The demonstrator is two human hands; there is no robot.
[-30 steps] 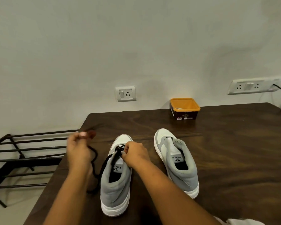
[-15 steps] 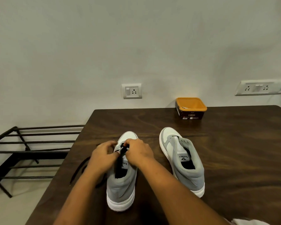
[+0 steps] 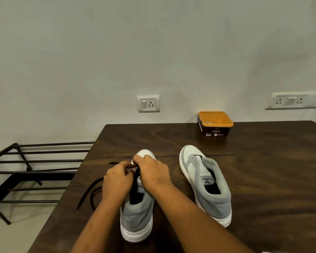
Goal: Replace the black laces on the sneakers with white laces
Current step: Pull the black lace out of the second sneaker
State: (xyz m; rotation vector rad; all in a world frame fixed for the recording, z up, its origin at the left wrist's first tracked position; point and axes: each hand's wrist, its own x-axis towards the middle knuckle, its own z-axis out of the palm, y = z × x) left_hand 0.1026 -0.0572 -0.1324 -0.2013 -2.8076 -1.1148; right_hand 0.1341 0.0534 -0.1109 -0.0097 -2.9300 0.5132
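At 9 o'clock of the table, off its edge: black metal rack. On the tabletop at 8 o'clock of the left sneaker, close to the table's left edge: slack length of black lace, looped loosely and trailing toward the hands. Over the forefoot of that sneaker: left hand and right hand held together, touching, fingers curled, both apparently pinching the dark lace at the lower eyelets; exact grip hidden by knuckles. Judged step: drawing the last crossings of black lace out of the left sneaker. At 3 o'clock of it, apart: right sneaker, upright, toe toward the wall, no lace seen in its eyelets. At 12 o'clock of the right sneaker, by the far table edge: orange tub with a pale item inside, possibly the white laces, too small to tell. Risks from here: lace tip snagging in an eyelet if pulled at a sharp angle; sneaker skidding or tipping toward 9 o'clock under a sideways tug, with neither hand steadying the heel; slack lace swept off the left edge by a forearm; a black crossing overlooked under the tongue, fouling the relacing.
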